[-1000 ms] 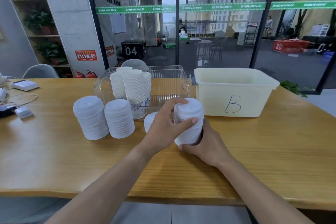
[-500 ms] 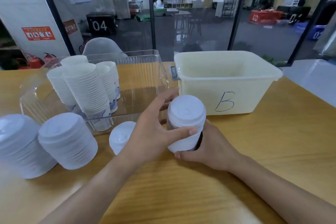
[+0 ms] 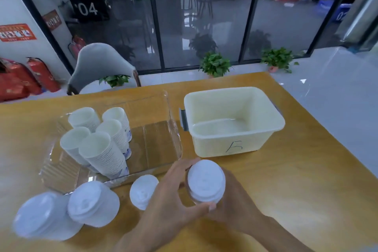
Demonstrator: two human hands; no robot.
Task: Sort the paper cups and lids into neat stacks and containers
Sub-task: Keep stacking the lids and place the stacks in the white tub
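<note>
A stack of white lids (image 3: 206,182) is gripped by curled fingers: left hand (image 3: 173,196) at nine o'clock, right hand (image 3: 235,202) at four.

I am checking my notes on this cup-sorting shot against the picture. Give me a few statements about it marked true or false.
1. Both hands grip one stack of lids. True: the left hand and the right hand curl round it.
2. The cream bin is full of lids. False: it looks empty.
3. The paper cup stacks stand in the clear tray. True.
4. The cream bin sits left of the clear tray. False: it sits to the tray's right.
5. Other lid stacks rest on the table, outside both containers. True.
</note>
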